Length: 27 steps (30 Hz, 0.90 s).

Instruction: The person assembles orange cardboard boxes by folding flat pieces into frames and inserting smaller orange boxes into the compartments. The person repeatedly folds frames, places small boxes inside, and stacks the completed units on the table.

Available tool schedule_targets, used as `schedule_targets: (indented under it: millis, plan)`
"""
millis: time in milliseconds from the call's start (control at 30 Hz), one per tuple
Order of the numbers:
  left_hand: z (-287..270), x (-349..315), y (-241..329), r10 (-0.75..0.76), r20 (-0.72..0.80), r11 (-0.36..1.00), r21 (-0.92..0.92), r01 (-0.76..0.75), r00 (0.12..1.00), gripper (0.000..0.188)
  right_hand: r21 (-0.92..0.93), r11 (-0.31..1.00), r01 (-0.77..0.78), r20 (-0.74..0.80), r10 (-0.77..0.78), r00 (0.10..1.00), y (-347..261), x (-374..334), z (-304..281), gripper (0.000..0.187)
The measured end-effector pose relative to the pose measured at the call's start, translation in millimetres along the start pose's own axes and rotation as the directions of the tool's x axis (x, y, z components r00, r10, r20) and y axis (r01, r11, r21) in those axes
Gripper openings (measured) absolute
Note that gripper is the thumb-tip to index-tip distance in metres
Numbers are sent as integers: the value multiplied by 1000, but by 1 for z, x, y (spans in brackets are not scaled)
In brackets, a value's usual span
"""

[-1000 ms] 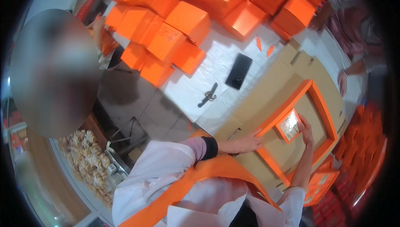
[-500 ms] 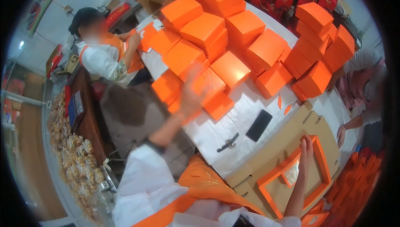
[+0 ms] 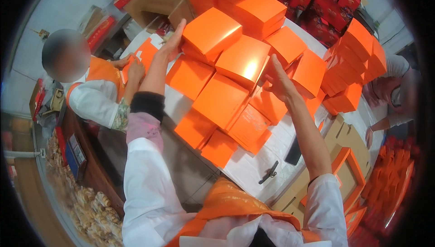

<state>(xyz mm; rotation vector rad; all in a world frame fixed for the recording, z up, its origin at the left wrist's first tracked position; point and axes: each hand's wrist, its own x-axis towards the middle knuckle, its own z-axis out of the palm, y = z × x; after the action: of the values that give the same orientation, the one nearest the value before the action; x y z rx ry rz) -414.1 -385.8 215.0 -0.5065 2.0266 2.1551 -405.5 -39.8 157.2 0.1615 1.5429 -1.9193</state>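
Observation:
Both my arms reach out over a heap of orange boxes on the white-covered table. My left hand (image 3: pixel 173 43), its fingers stretched and close together, is beside the left side of an upper orange box (image 3: pixel 213 31); whether it touches is hard to tell. To the right of another glossy orange box (image 3: pixel 242 59), my right hand (image 3: pixel 281 81) hovers with fingers apart and nothing in it. More orange boxes (image 3: pixel 219 99) are stacked below and between my hands. Under my right forearm lies a dark phone (image 3: pixel 293 152), partly covered.
A small black tool, seemingly scissors (image 3: pixel 269 172), lies on the white table cover (image 3: pixel 244 167). An orange frame (image 3: pixel 351 165) rests on flattened cardboard (image 3: pixel 290 197) at right. A co-worker (image 3: pixel 97 86) handles orange card at left; another person (image 3: pixel 394 84) stands at right. Red boxes (image 3: pixel 328 11) are piled behind.
My right hand has left the orange frame and moved forward to the boxes. My left hand has reached farther forward, to an upper box's left side. The view has shifted.

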Motion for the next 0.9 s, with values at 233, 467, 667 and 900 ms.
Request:
schedule_targets:
  millis: [233,467,667,900]
  plan:
    - [37,-36,4,13,191,887,450,-99,982,78,377,906,192,74,-236,969,7,-1,22,71]
    - [51,-49,-8,95,142,984,138,-114,985,81,597,745,297,-18,-358,933,12,-21,17,54]
    - [97,-108,8,280,95,945,-202,-257,955,63,567,725,391,-92,-416,905,0,-95,5,58]
    - [182,-209,-56,-93,128,884,-445,141,987,43,541,697,470,-394,-284,874,86,-237,-69,57]
